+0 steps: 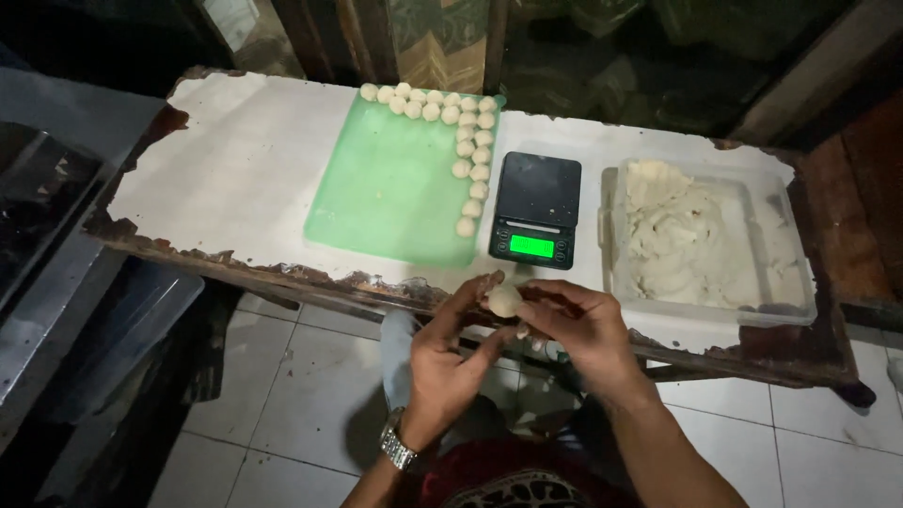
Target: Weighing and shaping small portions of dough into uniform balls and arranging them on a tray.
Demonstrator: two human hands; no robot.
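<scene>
Shaping a dough ball (504, 300) between left hand (450, 350) and right hand (576, 325), both closed around it, just in front of the table (235, 169) edge, near the scale (536, 209); already lined up on the green board (386, 193): a row of finished balls (428, 102) along the far edge and a second row (473, 169) down the right side, roughly twenty in all; most of the board bare; plenty of dough (682, 230) left in the clear tub (798, 273) to the right; judging by that heap, well short of halfway; scale pan bare, display lit green.
</scene>
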